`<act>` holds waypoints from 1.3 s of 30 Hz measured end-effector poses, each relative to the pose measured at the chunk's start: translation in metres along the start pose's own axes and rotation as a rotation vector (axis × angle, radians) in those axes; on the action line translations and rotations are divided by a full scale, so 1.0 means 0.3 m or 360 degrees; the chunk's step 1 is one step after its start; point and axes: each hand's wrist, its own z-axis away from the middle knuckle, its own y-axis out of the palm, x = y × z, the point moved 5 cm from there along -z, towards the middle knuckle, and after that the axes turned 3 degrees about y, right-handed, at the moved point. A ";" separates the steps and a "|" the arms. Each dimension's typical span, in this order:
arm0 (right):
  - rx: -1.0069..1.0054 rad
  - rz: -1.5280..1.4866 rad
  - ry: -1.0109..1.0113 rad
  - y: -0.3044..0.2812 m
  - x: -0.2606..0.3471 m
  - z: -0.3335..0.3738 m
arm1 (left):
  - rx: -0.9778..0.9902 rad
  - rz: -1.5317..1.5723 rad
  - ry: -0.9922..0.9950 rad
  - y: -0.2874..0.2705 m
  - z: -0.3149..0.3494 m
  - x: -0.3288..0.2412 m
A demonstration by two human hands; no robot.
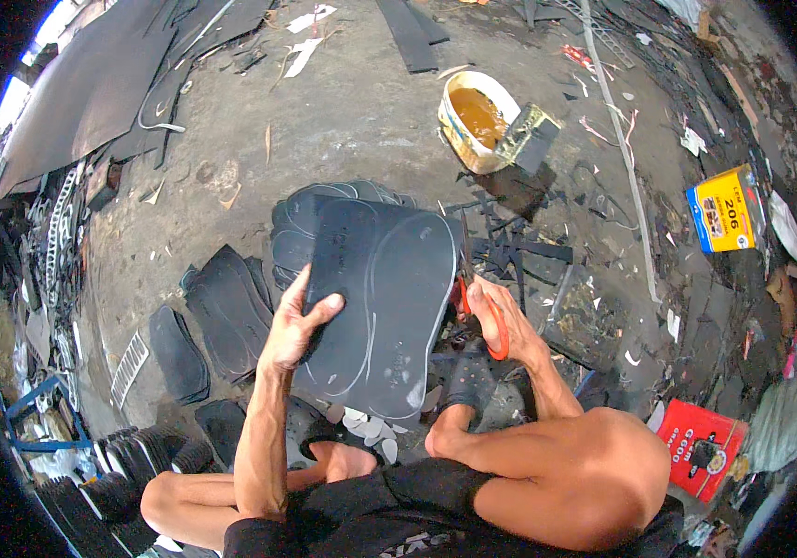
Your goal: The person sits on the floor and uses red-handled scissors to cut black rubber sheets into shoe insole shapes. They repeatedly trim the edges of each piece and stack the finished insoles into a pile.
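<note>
A black rubber sheet (389, 288) with pale sole outlines drawn on it is held up over my lap. My left hand (298, 321) grips its left edge, thumb on top and the other fingers underneath. In my right hand (519, 325) are orange-handled scissors (499, 337), their blades upright along the sheet's right edge. Whether the blades are apart is hard to make out. Partly hidden behind the sheet lies a stack of black pieces (294, 244) with similar outlines. More dark sheets (229, 312) and a sole-shaped piece (177, 353) lie to the left.
A white tub (460, 139) of amber liquid stands ahead, a dark block on its rim. Black offcuts (519, 249) litter the floor beyond my right hand. A yellow-and-blue tin (722, 212) and a red box (698, 448) sit at right. Large black sheets (92, 88) lie far left.
</note>
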 end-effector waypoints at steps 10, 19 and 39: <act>-0.0174 0.0246 0.0230 -0.036 -0.093 0.077 | 0.0266 -0.0112 -0.0114 0.018 -0.023 0.031; 0.0638 0.0335 -0.0126 -0.104 -0.110 0.048 | 0.1148 -0.0392 -0.0621 0.079 0.005 0.020; 0.0271 0.0060 0.0131 -0.108 -0.116 0.073 | -0.0295 0.0382 -0.0222 0.061 -0.043 0.214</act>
